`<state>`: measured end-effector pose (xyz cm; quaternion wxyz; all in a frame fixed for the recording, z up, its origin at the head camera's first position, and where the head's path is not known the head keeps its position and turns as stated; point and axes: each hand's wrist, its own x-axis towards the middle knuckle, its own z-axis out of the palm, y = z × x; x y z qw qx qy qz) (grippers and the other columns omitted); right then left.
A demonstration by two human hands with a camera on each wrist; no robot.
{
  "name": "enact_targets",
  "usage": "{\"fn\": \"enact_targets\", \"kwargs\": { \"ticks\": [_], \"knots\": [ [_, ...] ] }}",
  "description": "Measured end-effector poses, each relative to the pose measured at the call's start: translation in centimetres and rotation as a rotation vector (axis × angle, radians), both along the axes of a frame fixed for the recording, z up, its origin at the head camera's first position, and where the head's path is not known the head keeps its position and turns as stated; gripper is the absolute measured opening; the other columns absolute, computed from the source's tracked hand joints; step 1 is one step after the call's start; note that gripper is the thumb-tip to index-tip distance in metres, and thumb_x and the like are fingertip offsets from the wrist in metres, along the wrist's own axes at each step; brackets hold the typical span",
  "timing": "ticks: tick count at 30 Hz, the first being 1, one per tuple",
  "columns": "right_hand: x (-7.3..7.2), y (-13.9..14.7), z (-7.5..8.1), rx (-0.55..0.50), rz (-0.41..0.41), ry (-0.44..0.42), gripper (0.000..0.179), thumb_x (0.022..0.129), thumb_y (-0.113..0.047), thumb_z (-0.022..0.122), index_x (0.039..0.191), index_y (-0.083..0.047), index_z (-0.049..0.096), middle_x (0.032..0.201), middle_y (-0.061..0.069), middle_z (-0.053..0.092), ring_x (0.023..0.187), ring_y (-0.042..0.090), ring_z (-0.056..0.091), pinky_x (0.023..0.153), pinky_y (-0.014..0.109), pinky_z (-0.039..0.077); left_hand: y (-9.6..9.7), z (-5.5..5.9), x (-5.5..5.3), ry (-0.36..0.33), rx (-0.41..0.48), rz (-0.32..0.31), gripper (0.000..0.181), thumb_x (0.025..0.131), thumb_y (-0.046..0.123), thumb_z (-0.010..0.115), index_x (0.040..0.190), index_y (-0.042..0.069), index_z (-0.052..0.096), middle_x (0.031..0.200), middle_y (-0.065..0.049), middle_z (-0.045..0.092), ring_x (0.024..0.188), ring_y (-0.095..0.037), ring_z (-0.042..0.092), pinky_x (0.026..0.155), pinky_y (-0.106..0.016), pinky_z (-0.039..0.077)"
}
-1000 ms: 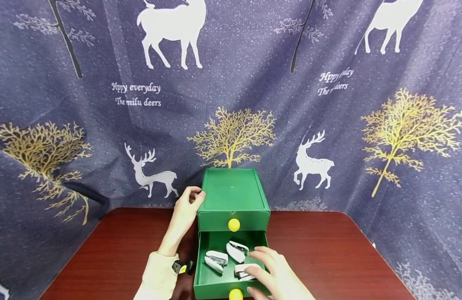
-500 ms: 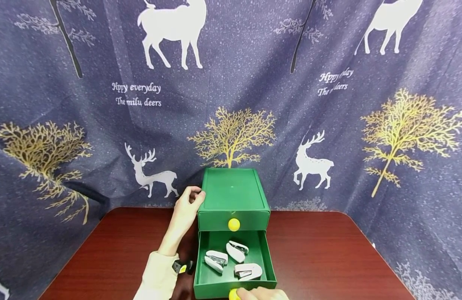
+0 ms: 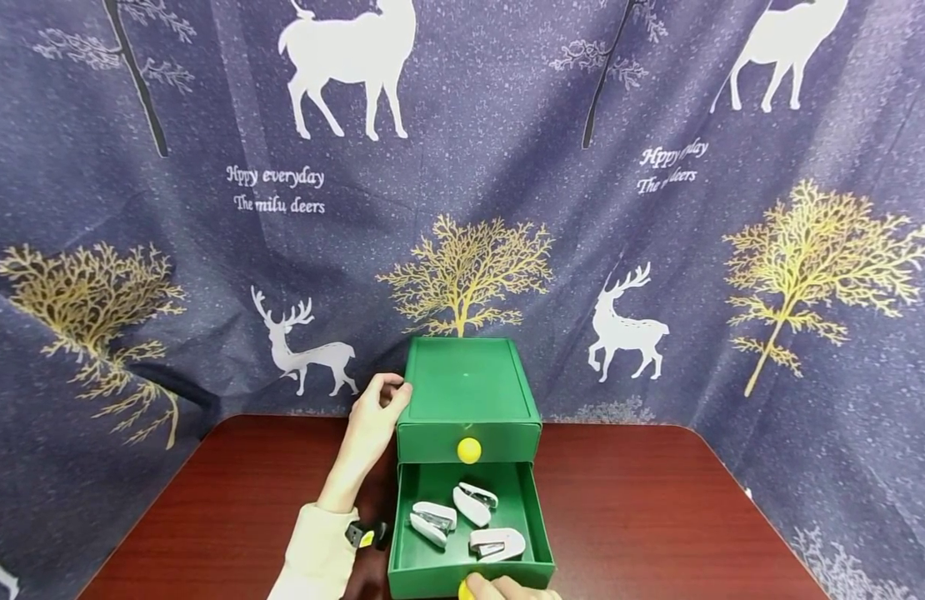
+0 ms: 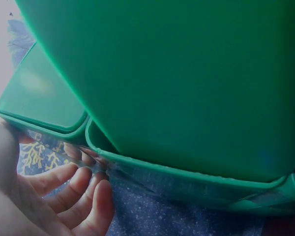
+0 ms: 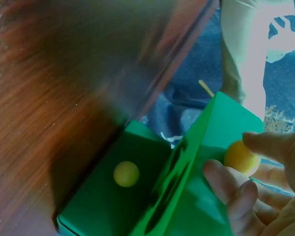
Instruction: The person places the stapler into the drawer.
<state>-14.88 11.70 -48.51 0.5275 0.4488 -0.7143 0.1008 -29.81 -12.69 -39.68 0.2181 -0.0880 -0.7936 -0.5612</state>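
A green drawer cabinet (image 3: 466,379) has its lower drawer (image 3: 547,533) pulled out. Three white staplers lie inside: one stapler (image 3: 432,522) at the left, another (image 3: 475,504) farther back and a third (image 3: 497,544) near the front. My right hand (image 3: 511,589) pinches the lower drawer's round yellow knob (image 5: 242,158) between thumb and fingers, as the right wrist view shows. My left hand (image 3: 374,412) rests against the cabinet's left side, thumb at the top edge. Its fingers (image 4: 83,189) are gently bent beside the green wall in the left wrist view.
The upper drawer (image 3: 432,443) is closed, with its own yellow knob (image 3: 468,451). A dark red wooden table (image 3: 620,500) carries the cabinet. Behind it hangs a blue curtain (image 3: 507,167) printed with deer and trees. A dark device (image 3: 363,533) sits at the left sleeve cuff.
My right hand has come down from over the drawer's front stapler to the yellow knob and taken hold of it. The left hand, cabinet and staplers look unmoved.
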Motion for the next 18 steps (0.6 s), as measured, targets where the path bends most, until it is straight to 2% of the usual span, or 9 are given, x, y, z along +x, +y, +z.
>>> {"fn": "enact_targets", "kwargs": {
  "ticks": [1, 4, 6, 9, 13, 16, 18],
  "knots": [
    [0.1, -0.1, -0.1, -0.021, -0.009, -0.026, 0.028, 0.099, -0.030, 0.052, 0.101, -0.011, 0.072, 0.078, -0.008, 0.064, 0.051, -0.002, 0.051, 0.043, 0.009, 0.038, 0.0, 0.0, 0.0, 0.000, 0.003, -0.002, 0.027, 0.096, 0.033, 0.063, 0.113, 0.012, 0.062, 0.091, -0.003, 0.058, 0.082, -0.019, 0.055, 0.075, -0.033, 0.043],
    [0.2, -0.4, -0.1, -0.070, -0.049, -0.003, 0.028, 0.099, -0.031, 0.052, 0.098, -0.014, 0.073, 0.077, -0.010, 0.063, 0.050, -0.001, 0.047, 0.042, 0.010, 0.034, 0.0, 0.0, 0.0, -0.004, 0.007, -0.003, 0.028, 0.096, 0.034, 0.063, 0.113, 0.012, 0.062, 0.092, -0.003, 0.057, 0.083, -0.020, 0.055, 0.075, -0.034, 0.043],
    [0.4, -0.7, -0.1, -0.098, -0.096, -0.028, 0.029, 0.099, -0.035, 0.050, 0.099, -0.017, 0.073, 0.078, -0.012, 0.062, 0.052, 0.001, 0.048, 0.044, 0.013, 0.033, 0.0, 0.0, 0.0, -0.005, 0.003, 0.000, 0.028, 0.096, 0.034, 0.063, 0.113, 0.012, 0.062, 0.092, -0.003, 0.057, 0.083, -0.019, 0.055, 0.076, -0.034, 0.043],
    [0.6, -0.9, 0.3, -0.100, -0.150, -0.145, 0.035, 0.102, -0.042, 0.045, 0.101, -0.021, 0.072, 0.078, -0.014, 0.060, 0.053, 0.002, 0.047, 0.045, 0.017, 0.033, -0.1, 0.0, 0.0, -0.001, -0.006, 0.005, 0.027, 0.096, 0.033, 0.063, 0.113, 0.012, 0.062, 0.092, -0.003, 0.057, 0.083, -0.019, 0.055, 0.076, -0.034, 0.043],
    [0.1, -0.9, 1.1, -0.042, -0.139, -0.306, 0.042, 0.104, -0.048, 0.036, 0.100, -0.023, 0.069, 0.073, -0.014, 0.055, 0.049, 0.001, 0.043, 0.041, 0.014, 0.032, 0.0, 0.0, 0.0, -0.001, -0.005, 0.007, 0.025, 0.096, 0.032, 0.063, 0.112, 0.012, 0.063, 0.090, -0.003, 0.057, 0.082, -0.020, 0.055, 0.075, -0.034, 0.043],
    [-0.3, -0.7, 1.6, -0.010, -0.121, -0.349, 0.040, 0.104, -0.048, 0.035, 0.098, -0.023, 0.066, 0.069, -0.014, 0.049, 0.048, 0.001, 0.042, 0.040, 0.014, 0.031, 0.0, 0.0, 0.0, -0.004, -0.002, 0.003, 0.026, 0.096, 0.032, 0.063, 0.112, 0.012, 0.062, 0.091, -0.003, 0.057, 0.082, -0.020, 0.054, 0.075, -0.034, 0.043],
    [-0.6, -0.6, 1.7, -0.005, -0.119, -0.360, 0.035, 0.103, -0.047, 0.040, 0.097, -0.023, 0.064, 0.067, -0.014, 0.045, 0.048, 0.001, 0.040, 0.040, 0.014, 0.029, 0.0, 0.0, 0.0, -0.003, -0.001, -0.001, 0.027, 0.096, 0.033, 0.063, 0.113, 0.012, 0.062, 0.091, -0.003, 0.057, 0.083, -0.020, 0.054, 0.075, -0.034, 0.042]
  ]
}}
